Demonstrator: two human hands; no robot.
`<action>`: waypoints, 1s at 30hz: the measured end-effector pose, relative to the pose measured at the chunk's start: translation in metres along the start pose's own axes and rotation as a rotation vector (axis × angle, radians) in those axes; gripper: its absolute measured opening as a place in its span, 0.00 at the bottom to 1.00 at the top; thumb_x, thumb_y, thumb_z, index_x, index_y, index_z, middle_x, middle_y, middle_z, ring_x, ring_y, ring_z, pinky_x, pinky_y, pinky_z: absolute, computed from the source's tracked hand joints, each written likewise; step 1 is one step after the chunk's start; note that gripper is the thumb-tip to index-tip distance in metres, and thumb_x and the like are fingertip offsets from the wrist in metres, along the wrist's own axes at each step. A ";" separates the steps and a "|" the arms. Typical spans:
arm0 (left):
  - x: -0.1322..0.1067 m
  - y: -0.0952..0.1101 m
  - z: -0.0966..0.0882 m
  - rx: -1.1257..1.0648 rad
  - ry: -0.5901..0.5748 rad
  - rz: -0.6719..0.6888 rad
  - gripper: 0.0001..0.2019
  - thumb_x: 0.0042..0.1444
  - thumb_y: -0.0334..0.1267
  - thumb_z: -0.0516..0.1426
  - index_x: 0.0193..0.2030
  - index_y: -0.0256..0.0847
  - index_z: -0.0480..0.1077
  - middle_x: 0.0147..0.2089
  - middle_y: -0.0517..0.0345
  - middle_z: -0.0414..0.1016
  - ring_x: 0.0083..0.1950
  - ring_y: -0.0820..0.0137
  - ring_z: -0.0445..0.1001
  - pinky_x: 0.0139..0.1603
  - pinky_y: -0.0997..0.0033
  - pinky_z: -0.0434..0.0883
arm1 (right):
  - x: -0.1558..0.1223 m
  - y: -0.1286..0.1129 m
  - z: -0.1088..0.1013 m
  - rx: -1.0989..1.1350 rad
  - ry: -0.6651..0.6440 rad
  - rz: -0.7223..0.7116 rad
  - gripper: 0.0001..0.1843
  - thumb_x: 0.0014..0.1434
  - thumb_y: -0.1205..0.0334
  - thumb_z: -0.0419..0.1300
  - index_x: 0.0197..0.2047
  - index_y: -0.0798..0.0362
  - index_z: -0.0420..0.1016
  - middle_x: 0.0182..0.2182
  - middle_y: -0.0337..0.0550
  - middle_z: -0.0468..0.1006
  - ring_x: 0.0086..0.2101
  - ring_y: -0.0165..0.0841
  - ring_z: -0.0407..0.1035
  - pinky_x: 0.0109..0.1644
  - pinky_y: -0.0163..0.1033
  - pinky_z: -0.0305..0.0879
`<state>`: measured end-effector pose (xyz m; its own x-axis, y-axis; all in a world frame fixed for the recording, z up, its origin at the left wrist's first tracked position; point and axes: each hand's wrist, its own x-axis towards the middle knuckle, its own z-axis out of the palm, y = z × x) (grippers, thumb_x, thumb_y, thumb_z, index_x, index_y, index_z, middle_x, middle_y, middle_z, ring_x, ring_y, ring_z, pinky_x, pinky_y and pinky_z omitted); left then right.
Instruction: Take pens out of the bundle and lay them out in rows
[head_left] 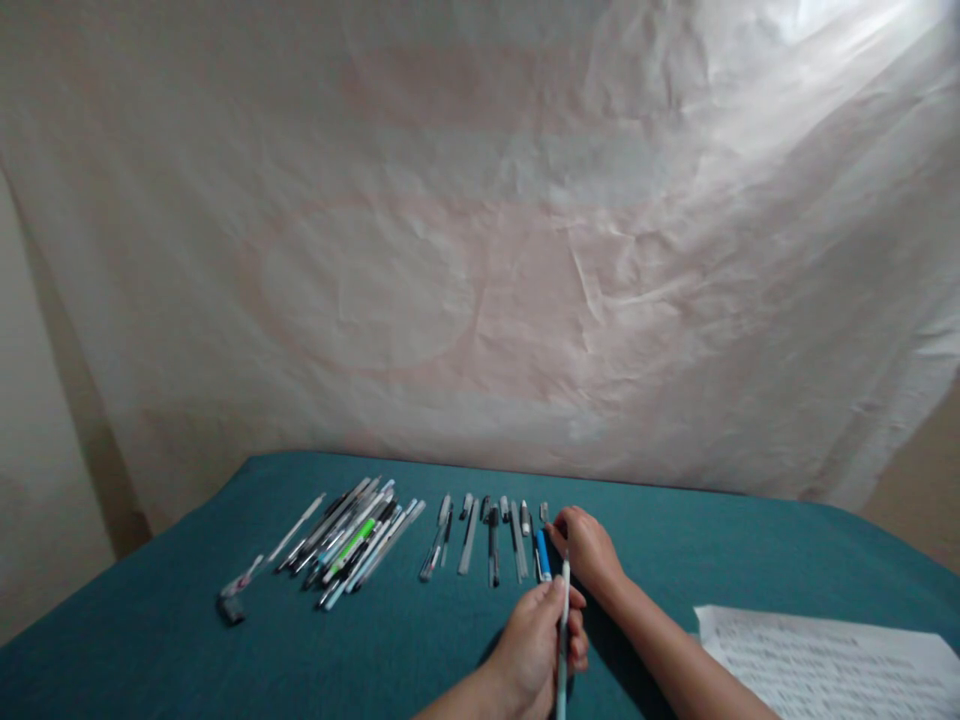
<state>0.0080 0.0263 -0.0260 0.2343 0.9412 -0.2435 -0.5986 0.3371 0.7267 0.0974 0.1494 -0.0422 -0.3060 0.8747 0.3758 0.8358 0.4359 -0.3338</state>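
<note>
My left hand (536, 645) is curled around a thin white pen (563, 640) that stands roughly upright in front of me. My right hand (589, 548) reaches forward with its fingers bent, the fingertips pinched on a small cap or pen at the right end of a row of pens (491, 535) lying side by side. A blue-capped pen (542, 555) lies just left of that hand. Further left, a looser pile of pens (352, 540) lies on the teal tablecloth (187, 640).
A sheet of paper with printed lines (825, 665) lies at the right near edge. One white pen (296, 528) and a small dark cap (231, 608) lie left of the pile. A crumpled white sheet (480, 250) hangs behind the table.
</note>
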 end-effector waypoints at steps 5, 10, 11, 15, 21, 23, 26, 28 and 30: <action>-0.001 0.000 0.000 -0.008 -0.003 0.002 0.15 0.48 0.50 0.51 0.31 0.38 0.59 0.20 0.67 0.58 0.18 0.81 0.57 0.22 0.77 0.49 | -0.001 0.000 -0.001 0.002 0.001 0.012 0.11 0.54 0.57 0.50 0.26 0.53 0.67 0.27 0.44 0.71 0.28 0.30 0.65 0.32 0.32 0.54; -0.002 0.001 0.001 -0.018 0.000 -0.004 0.15 0.48 0.50 0.51 0.31 0.38 0.59 0.21 0.67 0.58 0.18 0.81 0.56 0.22 0.78 0.48 | -0.001 -0.002 -0.003 0.032 -0.001 0.038 0.13 0.53 0.54 0.51 0.26 0.53 0.68 0.27 0.45 0.72 0.28 0.31 0.66 0.32 0.32 0.55; -0.002 0.002 0.001 -0.021 0.004 -0.005 0.15 0.48 0.50 0.51 0.31 0.38 0.59 0.21 0.67 0.57 0.18 0.81 0.56 0.22 0.78 0.48 | 0.001 -0.002 -0.004 0.048 -0.003 0.053 0.13 0.53 0.54 0.51 0.25 0.53 0.69 0.26 0.45 0.72 0.28 0.32 0.66 0.32 0.33 0.54; -0.002 0.003 0.001 -0.048 0.018 -0.002 0.15 0.49 0.49 0.51 0.31 0.38 0.59 0.21 0.66 0.58 0.19 0.81 0.57 0.21 0.78 0.48 | 0.008 0.000 -0.019 0.303 -0.130 0.174 0.18 0.53 0.50 0.50 0.24 0.56 0.70 0.24 0.46 0.73 0.27 0.32 0.65 0.30 0.33 0.54; -0.003 0.004 0.001 -0.121 0.037 0.022 0.14 0.51 0.49 0.50 0.33 0.38 0.59 0.22 0.66 0.59 0.19 0.82 0.57 0.21 0.78 0.48 | 0.003 0.005 -0.057 0.874 -0.715 0.201 0.24 0.51 0.45 0.50 0.30 0.59 0.73 0.25 0.43 0.73 0.22 0.26 0.64 0.25 0.30 0.56; -0.003 0.004 0.001 -0.127 0.043 0.023 0.14 0.51 0.48 0.50 0.33 0.38 0.58 0.22 0.66 0.59 0.19 0.82 0.57 0.21 0.78 0.48 | -0.001 0.005 -0.063 1.059 -0.878 0.207 0.20 0.48 0.48 0.57 0.29 0.60 0.73 0.23 0.41 0.72 0.22 0.24 0.63 0.26 0.29 0.56; -0.003 0.004 0.002 -0.124 0.030 0.022 0.14 0.52 0.48 0.49 0.33 0.38 0.58 0.22 0.66 0.58 0.19 0.82 0.57 0.21 0.79 0.49 | -0.004 0.003 -0.063 1.143 -0.904 0.211 0.15 0.43 0.54 0.62 0.26 0.60 0.73 0.19 0.37 0.70 0.21 0.22 0.62 0.26 0.29 0.55; -0.002 0.004 0.001 -0.121 0.014 0.020 0.14 0.52 0.48 0.49 0.33 0.37 0.59 0.22 0.66 0.58 0.19 0.82 0.57 0.21 0.79 0.49 | -0.004 0.001 -0.062 1.161 -0.879 0.216 0.14 0.42 0.55 0.63 0.25 0.59 0.73 0.17 0.36 0.69 0.20 0.22 0.60 0.25 0.29 0.54; -0.002 0.004 0.000 -0.116 0.001 0.021 0.14 0.52 0.48 0.49 0.34 0.37 0.59 0.22 0.66 0.58 0.19 0.82 0.57 0.21 0.79 0.49 | -0.003 0.000 -0.062 1.165 -0.855 0.222 0.13 0.42 0.57 0.64 0.25 0.60 0.73 0.17 0.35 0.68 0.20 0.22 0.60 0.25 0.29 0.54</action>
<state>0.0056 0.0262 -0.0224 0.2201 0.9480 -0.2300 -0.6879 0.3180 0.6524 0.1262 0.1337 0.0100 -0.7417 0.6208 -0.2540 0.1942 -0.1637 -0.9672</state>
